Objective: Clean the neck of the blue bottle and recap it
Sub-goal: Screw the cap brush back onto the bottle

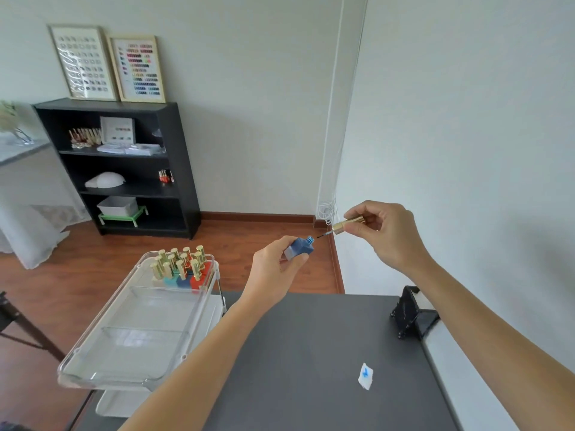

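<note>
My left hand (273, 275) holds the blue bottle (299, 248) in the air beyond the far edge of the table, tilted with its open threaded neck pointing up and right. My right hand (385, 231) pinches the gold cap (348, 224); its thin brush points down-left, and the dark tip hangs just to the right of the neck, outside the opening. A small white wipe (366, 376) with a blue stain lies on the dark grey table (311, 353), nearer to me and to the right.
A clear plastic tray (130, 331) on a white cart stands left of the table, with several gold-capped polish bottles (182, 265) at its far end. A black stand (407, 312) sits at the table's right edge. A black shelf unit (124, 166) stands against the far wall.
</note>
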